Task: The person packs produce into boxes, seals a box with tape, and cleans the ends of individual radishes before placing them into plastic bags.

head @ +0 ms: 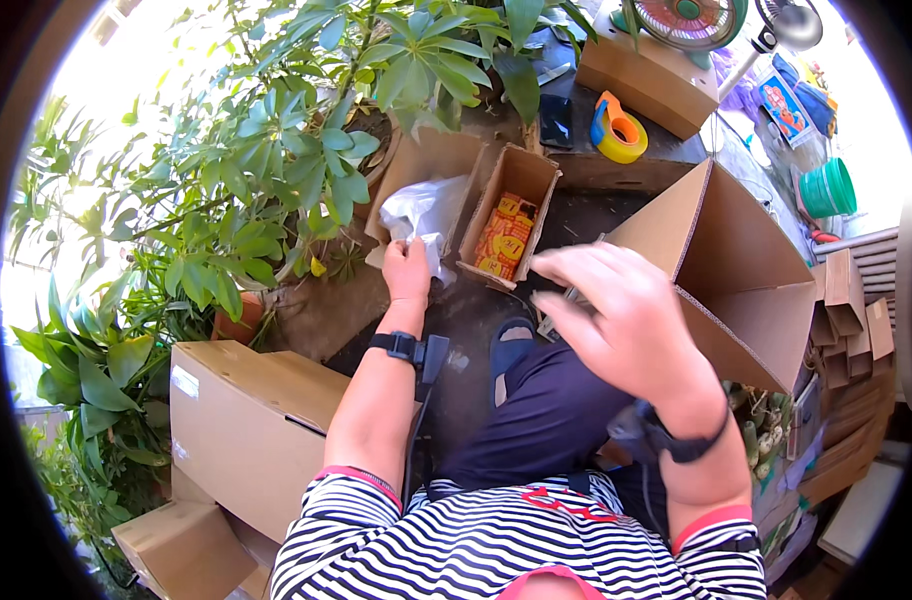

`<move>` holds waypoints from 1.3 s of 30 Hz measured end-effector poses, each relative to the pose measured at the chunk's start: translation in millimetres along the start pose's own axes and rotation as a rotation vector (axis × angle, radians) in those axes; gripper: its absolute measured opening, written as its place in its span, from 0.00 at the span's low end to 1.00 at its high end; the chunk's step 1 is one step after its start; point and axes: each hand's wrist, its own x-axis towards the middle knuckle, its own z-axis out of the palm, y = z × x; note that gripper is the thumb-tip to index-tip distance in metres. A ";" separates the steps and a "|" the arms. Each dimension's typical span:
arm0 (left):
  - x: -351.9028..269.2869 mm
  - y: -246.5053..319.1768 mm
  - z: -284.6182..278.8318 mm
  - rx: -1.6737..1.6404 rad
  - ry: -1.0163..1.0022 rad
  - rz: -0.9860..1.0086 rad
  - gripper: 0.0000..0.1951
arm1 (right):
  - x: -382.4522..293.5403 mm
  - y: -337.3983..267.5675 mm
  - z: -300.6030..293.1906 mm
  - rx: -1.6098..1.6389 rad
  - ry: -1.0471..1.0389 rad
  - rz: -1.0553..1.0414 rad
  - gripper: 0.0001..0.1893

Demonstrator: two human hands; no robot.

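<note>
My left hand pinches a thin translucent plastic bag between thumb and fingers. The bag rests in an open cardboard box beside the plant. Close to its right, a narrow open carton contains several small red and yellow printed packets. Blurred by motion, my right hand hovers above my knee with thumb and fingers apart and nothing in it. It lies between the narrow carton and a large open cardboard box.
A tape dispenser with yellow tape and a dark phone lie on a low surface ahead. Behind stands a fan. Leafy plants fill the left, above a closed cardboard box. Flat cartons are stacked at right.
</note>
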 end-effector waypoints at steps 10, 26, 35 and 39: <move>-37.6 84.6 -40.5 -0.582 -0.489 -0.178 0.07 | 28.4 43.3 181.9 0.156 -0.080 0.377 0.22; 22.7 15.2 22.0 -0.552 -0.426 -0.323 0.39 | -4.1 46.0 150.3 0.333 -0.070 0.157 0.07; 41.0 19.0 -13.2 -0.125 -0.278 -0.327 0.34 | -101.0 26.3 3.6 0.684 0.434 0.522 0.09; 36.7 29.7 -20.4 0.111 -0.232 -0.339 0.28 | -181.9 21.0 -69.8 0.858 0.900 0.571 0.13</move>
